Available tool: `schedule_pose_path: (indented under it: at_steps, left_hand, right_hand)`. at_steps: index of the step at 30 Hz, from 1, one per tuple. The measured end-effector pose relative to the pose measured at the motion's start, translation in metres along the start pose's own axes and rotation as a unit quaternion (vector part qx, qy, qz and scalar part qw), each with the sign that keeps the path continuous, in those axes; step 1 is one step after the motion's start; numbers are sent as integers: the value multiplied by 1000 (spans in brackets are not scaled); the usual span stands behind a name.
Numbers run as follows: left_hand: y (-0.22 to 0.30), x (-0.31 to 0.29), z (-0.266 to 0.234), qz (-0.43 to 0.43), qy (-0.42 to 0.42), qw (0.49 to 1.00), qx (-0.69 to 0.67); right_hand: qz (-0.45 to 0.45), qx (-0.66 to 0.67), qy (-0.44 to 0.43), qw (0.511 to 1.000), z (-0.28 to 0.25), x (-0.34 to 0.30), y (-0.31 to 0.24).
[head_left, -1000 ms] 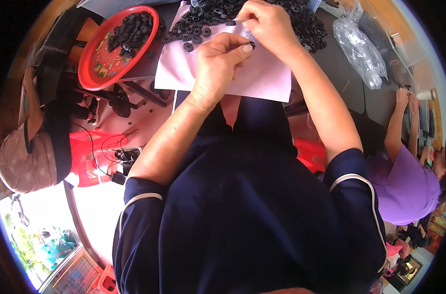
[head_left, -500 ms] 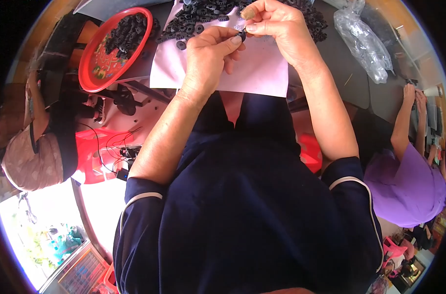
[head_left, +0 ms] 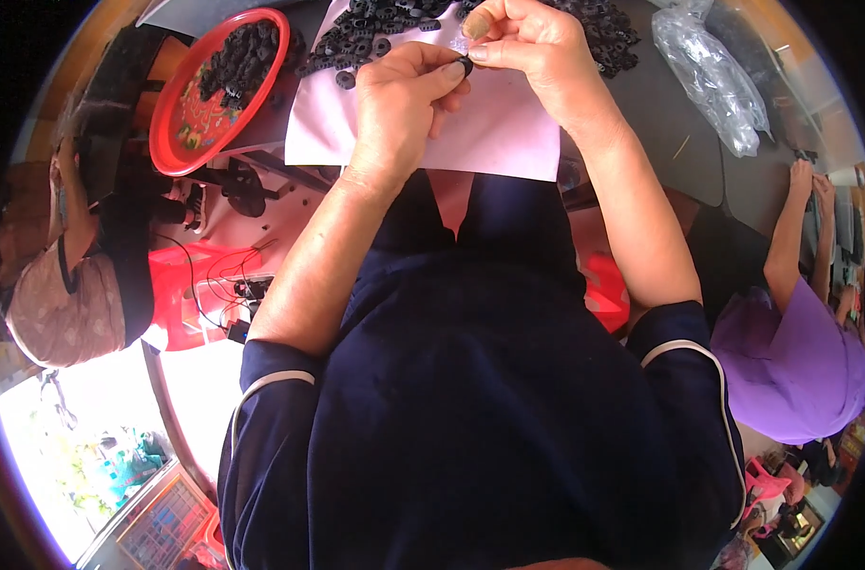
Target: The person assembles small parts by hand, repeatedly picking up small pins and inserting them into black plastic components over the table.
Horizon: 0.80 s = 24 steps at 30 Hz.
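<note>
My left hand [head_left: 399,100] is closed, pinching a small round black part [head_left: 465,66] between thumb and forefinger. Right beside it, my right hand [head_left: 537,57] has thumb and finger pressed together at the part's upper edge; whatever they hold is too small to make out. A tan cover wraps one fingertip of that hand. Beyond both hands, a heap of small black ring-like parts [head_left: 380,24] lies on a pink cloth [head_left: 318,133], continuing behind my right hand. A little clear bit [head_left: 459,44] shows between the hands.
To the left stands a red tray [head_left: 162,142] holding more black parts [head_left: 242,62]. A clear plastic bag [head_left: 712,81] lies on the dark table [head_left: 660,142] at right. One person [head_left: 71,294] sits at far left, another in purple [head_left: 784,361] at far right.
The view has shifted slightly. My right fingertips have come a little closer to the black part, which stays in my left hand.
</note>
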<state>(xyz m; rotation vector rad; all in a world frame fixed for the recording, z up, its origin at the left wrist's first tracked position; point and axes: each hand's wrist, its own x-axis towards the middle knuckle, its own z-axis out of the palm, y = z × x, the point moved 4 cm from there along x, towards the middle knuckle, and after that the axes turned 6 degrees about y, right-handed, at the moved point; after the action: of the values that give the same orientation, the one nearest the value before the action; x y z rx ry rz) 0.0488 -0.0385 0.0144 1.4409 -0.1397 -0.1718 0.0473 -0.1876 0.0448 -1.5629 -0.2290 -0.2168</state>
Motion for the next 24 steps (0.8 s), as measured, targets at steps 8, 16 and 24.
schedule_pose_path:
  at_steps: [8, 16, 24]
  left_hand:
    - [-4, 1, 3, 18, 37, 999, 30]
    - [-6, 0, 6, 44, 26, 998, 46]
    - [-8, -2, 5, 55, 29, 996, 60]
  right_hand:
    - [-125, -207, 79, 967, 13, -18, -22]
    - [-260, -142, 74, 952, 10, -14, -15]
    - [-136, -203, 96, 965, 9, -21, -11]
